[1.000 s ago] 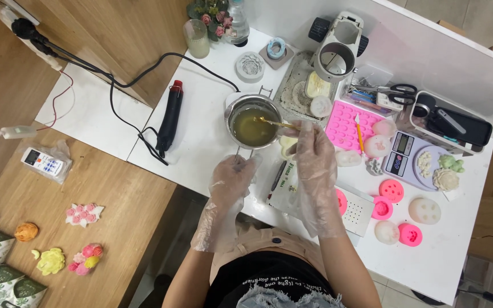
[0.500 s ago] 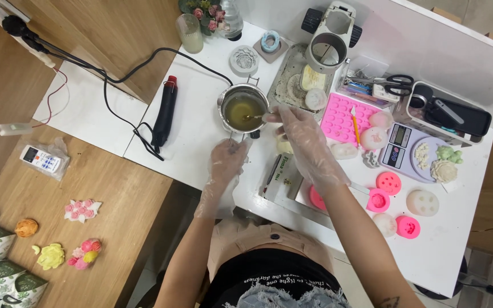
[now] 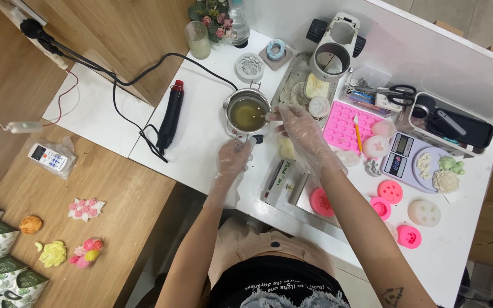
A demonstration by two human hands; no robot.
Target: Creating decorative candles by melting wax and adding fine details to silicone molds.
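pot: we've got the small metal pot [image 3: 247, 112] of yellowish liquid just ahead of both hands, on the white table [image 3: 201, 131]
left hand: our gloved left hand [image 3: 233, 160] is closed on the pot's handle, probably to keep it from sliding
right hand: our right hand [image 3: 302, 132] pinches a thin stirrer [image 3: 270, 117] dipped at the pot's right edge
nearby: black heat gun [image 3: 171, 116] left of the left hand, pink moulds [image 3: 391, 191] right of the right hand
hard to see: handle is buried under the glove, and we can't tell what the stirrer is made of
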